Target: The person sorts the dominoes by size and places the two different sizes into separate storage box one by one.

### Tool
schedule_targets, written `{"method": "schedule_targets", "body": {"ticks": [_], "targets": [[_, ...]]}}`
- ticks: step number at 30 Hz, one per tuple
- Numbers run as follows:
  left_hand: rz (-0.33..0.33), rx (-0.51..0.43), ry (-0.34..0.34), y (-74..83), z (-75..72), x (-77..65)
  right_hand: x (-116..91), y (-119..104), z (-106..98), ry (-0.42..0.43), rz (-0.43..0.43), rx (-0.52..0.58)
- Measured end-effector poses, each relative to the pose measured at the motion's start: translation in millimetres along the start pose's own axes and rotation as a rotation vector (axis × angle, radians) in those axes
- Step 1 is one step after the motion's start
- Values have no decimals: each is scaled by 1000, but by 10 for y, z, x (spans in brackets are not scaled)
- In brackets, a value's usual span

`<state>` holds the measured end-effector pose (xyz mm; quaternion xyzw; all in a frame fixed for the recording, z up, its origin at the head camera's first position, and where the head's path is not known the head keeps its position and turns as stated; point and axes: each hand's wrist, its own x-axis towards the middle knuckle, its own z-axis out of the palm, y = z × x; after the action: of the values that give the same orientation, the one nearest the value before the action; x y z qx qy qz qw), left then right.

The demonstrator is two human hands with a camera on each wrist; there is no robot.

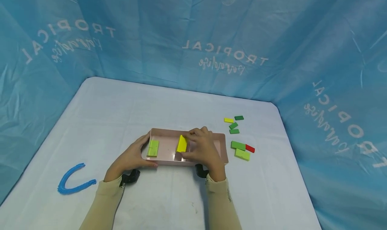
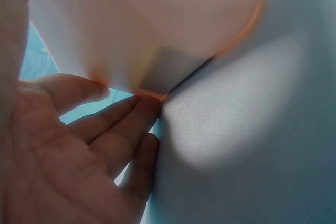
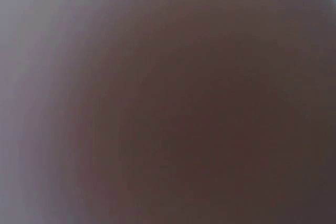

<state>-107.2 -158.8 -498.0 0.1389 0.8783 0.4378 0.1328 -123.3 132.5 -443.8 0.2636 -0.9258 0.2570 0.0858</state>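
- Sleeves: two beige forearms reach in from 6 o'clock in my head view, the left sleeve [image 1: 101,206] at 7 o'clock and the right sleeve [image 1: 223,206] at 5 o'clock.
- Tray: I locate the pink tray [image 1: 166,146] on the white tabletop [image 1: 169,203], between the hands, its long axis running roughly from 9 to 3 o'clock.
- Left hand [image 1: 131,157]: grasps the tray's 9 o'clock end, thumb along the near wall. My left wrist view shows fingertips against the tray.
- Right hand [image 1: 204,147]: pinches the yellow block [image 1: 182,144] over the tray's middle. I cannot tell whether the block touches the floor of the tray. My right wrist view is too blurred to read.
- Tray contents: one lime block [image 1: 153,148] lies inside, at the 9 o'clock end.
- Loose pieces, 2 o'clock from the tray: a yellow tile [image 1: 228,120], a dark green tile [image 1: 239,118] and two green tiles [image 1: 233,125].
- Loose pieces, 3 o'clock: a green block [image 1: 238,145], a pale green block [image 1: 242,154] and a red piece [image 1: 250,148], grouped closely.
- Blue ribbed tube [image 1: 65,181]: lies curved at 8 o'clock, well apart from the tray.
- Backdrop: I register a blue curtain [image 1: 151,48] at 12 o'clock, bearing mirrored lettering.
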Motion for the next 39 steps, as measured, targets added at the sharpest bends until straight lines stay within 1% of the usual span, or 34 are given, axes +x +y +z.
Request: {"method": "schedule_targets", "body": {"ticks": [3,6,12,16,20,23,29,39], "targets": [[-1,6,3,-1,7,-5,48,-33,70,-13,-20,1],[1,6,3,-3,10,-9,97,-79,142,-39,-14,-4],[-5,5,-3,-20,6,-25,197,-192,292,-109,-21,-48],[1,-11,-2,-23,-1,-23,253,-265,351,-134,-42,-71],[18,-29,-6,-22,-5,-11,282,-288,411,-163,-44,-76],[12,-27,-14,-10,-6,-11,292,-282,458,-178,-41,-81],[7,-36,-15,0,-21,-24,314,-303,511,-184,-54,-111],[16,-36,-13,-12,-25,-24,369,-372,546,-238,-33,-185]]}}
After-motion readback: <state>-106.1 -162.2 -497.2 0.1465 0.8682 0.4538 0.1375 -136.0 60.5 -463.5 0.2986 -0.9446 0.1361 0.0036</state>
